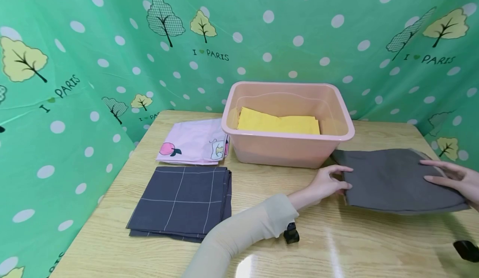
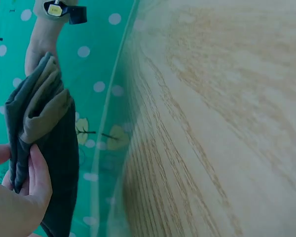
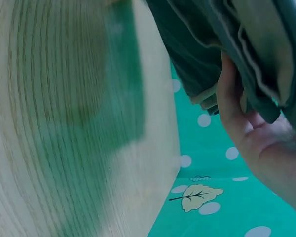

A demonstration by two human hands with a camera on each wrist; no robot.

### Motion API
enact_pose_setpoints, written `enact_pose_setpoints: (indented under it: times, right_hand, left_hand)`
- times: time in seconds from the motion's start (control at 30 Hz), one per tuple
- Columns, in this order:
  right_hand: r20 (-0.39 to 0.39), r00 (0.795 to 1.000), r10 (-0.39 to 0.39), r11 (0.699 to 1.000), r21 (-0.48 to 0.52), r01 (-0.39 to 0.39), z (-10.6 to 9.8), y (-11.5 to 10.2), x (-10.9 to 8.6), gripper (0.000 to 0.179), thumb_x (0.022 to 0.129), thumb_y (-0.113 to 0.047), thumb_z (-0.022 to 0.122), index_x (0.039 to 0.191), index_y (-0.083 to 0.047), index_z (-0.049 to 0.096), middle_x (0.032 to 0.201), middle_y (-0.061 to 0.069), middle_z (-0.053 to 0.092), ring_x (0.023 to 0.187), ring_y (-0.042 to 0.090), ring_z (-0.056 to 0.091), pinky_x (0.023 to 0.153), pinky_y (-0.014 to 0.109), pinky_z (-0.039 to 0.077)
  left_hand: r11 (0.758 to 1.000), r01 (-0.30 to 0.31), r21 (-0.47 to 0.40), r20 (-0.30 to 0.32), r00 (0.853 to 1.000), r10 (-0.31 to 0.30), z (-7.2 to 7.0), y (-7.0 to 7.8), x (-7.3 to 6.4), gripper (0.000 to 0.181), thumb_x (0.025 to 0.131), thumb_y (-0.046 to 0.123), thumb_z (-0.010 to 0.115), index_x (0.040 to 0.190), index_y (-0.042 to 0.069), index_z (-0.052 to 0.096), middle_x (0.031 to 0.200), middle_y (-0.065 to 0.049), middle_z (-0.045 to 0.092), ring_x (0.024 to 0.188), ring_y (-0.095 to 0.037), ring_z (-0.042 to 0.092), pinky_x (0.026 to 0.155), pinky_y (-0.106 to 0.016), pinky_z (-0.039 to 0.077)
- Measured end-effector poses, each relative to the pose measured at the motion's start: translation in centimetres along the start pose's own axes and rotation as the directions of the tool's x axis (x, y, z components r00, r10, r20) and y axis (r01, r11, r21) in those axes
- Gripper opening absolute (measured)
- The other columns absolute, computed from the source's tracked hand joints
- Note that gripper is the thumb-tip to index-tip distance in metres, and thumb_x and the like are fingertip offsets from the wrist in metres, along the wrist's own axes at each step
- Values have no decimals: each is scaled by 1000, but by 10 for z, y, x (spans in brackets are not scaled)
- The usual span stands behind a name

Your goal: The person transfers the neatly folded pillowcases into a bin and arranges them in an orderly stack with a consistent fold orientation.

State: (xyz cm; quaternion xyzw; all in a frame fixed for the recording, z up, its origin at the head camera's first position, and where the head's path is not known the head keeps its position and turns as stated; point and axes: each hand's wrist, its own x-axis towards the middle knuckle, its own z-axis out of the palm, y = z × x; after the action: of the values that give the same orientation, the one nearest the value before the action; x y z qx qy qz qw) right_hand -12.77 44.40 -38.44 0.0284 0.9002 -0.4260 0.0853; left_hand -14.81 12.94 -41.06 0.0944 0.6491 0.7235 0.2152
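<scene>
A folded dark grey cloth [image 1: 389,182] is held between both hands over the right side of the table. My left hand [image 1: 327,183] pinches its left edge, thumb on one face and fingers on the other. At the opposite end my right hand [image 1: 454,178] grips it, with fingers tucked under the layers in the right wrist view. Several folded layers of the cloth [image 2: 44,113] show at its edge in the left wrist view. Just left of the cloth stands a pink plastic bin [image 1: 280,153] with a folded yellow cloth [image 1: 278,123] inside.
On the left of the wooden table [image 1: 112,224] lies a folded dark checked cloth [image 1: 177,201]. Behind it, beside the bin, is a folded pink printed cloth [image 1: 192,141]. A green dotted curtain [image 1: 262,53] hangs behind the table and along its left side.
</scene>
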Motion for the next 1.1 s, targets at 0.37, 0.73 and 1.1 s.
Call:
enact_pose_setpoints:
  times: [0.37,0.73,1.1]
  right_hand:
    - [-116,942,-315,948,0,317,-2,-6,-20,55,85,5,51,127,-29,43,109,-34,35,91,-23,39,52,14,43]
    - [-23,969,-247,967,57,248,0,-15,-39,58,89,3,45,122,-45,35,99,-37,36,44,17,52,36,31,37]
    - [55,906,-421,758,569,317,17,-23,-41,62,81,24,39,123,-21,50,109,-17,55,81,8,62,50,30,50]
  left_hand:
    - [1000,-15,24,19,1000,14,2,15,-21,34,76,-3,65,105,14,65,82,9,57,50,-8,54,60,-33,52]
    - [999,-7,32,41,999,5,-2,21,-41,34,76,-2,65,105,16,65,63,-7,61,51,-8,54,50,-22,46]
    - [999,2,-32,97,995,1,-23,29,-57,37,75,-6,63,107,13,63,90,6,45,64,-7,55,62,-24,50]
